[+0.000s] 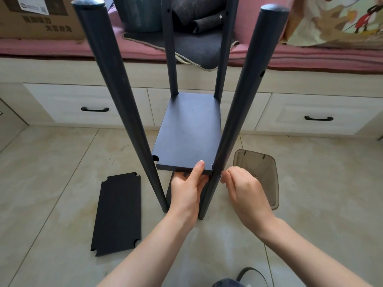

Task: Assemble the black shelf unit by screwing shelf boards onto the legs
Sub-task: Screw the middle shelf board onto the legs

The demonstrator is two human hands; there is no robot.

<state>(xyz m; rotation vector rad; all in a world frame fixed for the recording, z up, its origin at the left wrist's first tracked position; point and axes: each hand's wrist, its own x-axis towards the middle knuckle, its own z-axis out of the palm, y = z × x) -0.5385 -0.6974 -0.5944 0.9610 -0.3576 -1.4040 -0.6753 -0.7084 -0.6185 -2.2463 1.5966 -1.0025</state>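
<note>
While the left hand [187, 183] clamps the shelf board [187, 133] level at 6 o'clock | right hand [241, 186] pinches a screw [221, 176] against the near-right leg [234, 112] | spare board [118, 214] at 8 o'clock.

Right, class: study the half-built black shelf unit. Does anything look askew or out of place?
Yes. The shelf board is not seated at its near-left corner: the notch stands clear of the near-left leg. The left hand grips the board's front edge while the right hand works at the near-right leg.
</note>
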